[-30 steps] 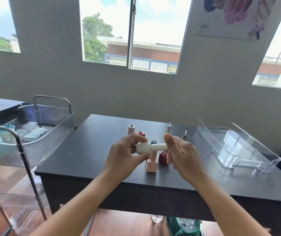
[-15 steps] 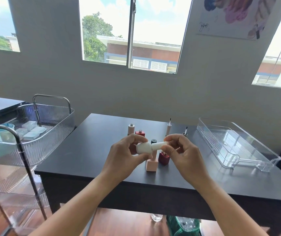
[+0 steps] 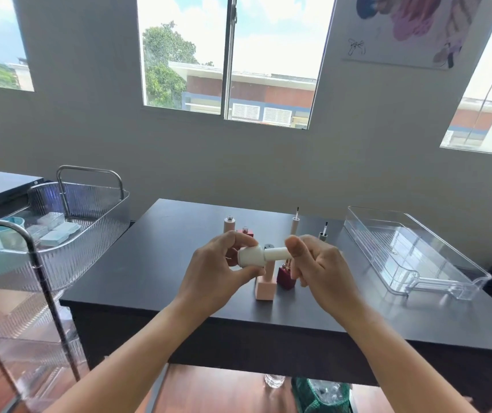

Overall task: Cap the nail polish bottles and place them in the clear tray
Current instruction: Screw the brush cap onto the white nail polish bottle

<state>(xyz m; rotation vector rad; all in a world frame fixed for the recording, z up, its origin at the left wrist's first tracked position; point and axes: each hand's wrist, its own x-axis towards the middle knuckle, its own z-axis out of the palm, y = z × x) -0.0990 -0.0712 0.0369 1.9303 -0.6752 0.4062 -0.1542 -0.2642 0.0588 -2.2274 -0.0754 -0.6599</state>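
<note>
I hold a white nail polish bottle (image 3: 250,256) sideways above the dark table (image 3: 149,263). My left hand (image 3: 218,275) grips its round body. My right hand (image 3: 319,269) pinches its white cap (image 3: 277,253) between thumb and fingers. Behind my hands stand a pink square bottle (image 3: 265,289), a dark red bottle (image 3: 285,278), an uncapped pink cylinder bottle (image 3: 229,225) and an uncapped red bottle (image 3: 246,232). Two caps with brushes pointing up, a pink one (image 3: 295,223) and a grey one (image 3: 323,234), stand further back. The clear tray (image 3: 411,257) lies at the right with nothing in it.
A clear ribbed trolley (image 3: 69,234) with metal handles stands left of the table, holding small packets. Bags and a glass jar (image 3: 273,380) sit on the floor under the table's front edge. A wall with windows lies behind.
My right hand's fingers have shifted around the cap, thumb now up on its end, while the left hand keeps the bottle still.
</note>
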